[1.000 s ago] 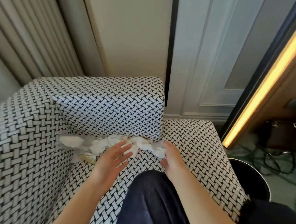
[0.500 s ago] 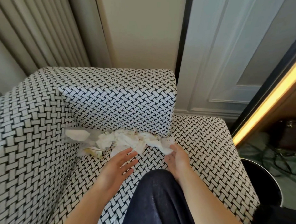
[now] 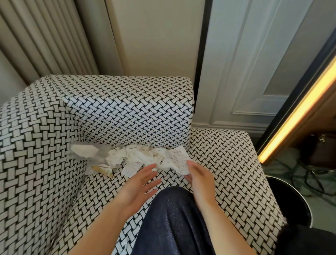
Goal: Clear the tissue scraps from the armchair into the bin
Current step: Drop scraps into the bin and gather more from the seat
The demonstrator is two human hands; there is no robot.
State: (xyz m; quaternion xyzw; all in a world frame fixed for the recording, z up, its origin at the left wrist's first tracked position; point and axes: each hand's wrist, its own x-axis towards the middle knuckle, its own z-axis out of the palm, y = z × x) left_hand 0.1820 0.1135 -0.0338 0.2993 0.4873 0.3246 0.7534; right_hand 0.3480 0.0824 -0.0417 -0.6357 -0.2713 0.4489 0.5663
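gathering step. tissue scraps (image 3: pixel 145 156) lying heaped on the armchair (image 3: pixel 40 151) seat, against its back. left hand (image 3: pixel 138 187) hovering beside, fingers straight, released. right hand (image 3: pixel 200 177) touching the heap's right end; grasp unclear. next probably needing a two-handed scoop, then carrying to bin (image 3: pixel 291 199).

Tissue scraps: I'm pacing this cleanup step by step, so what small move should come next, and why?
Probably slide the left hand forward and scoop the tissue scraps toward the right hand. They lie in a loose row against the armchair back, the left hand is open just short of them, and the right hand flanks their right end.
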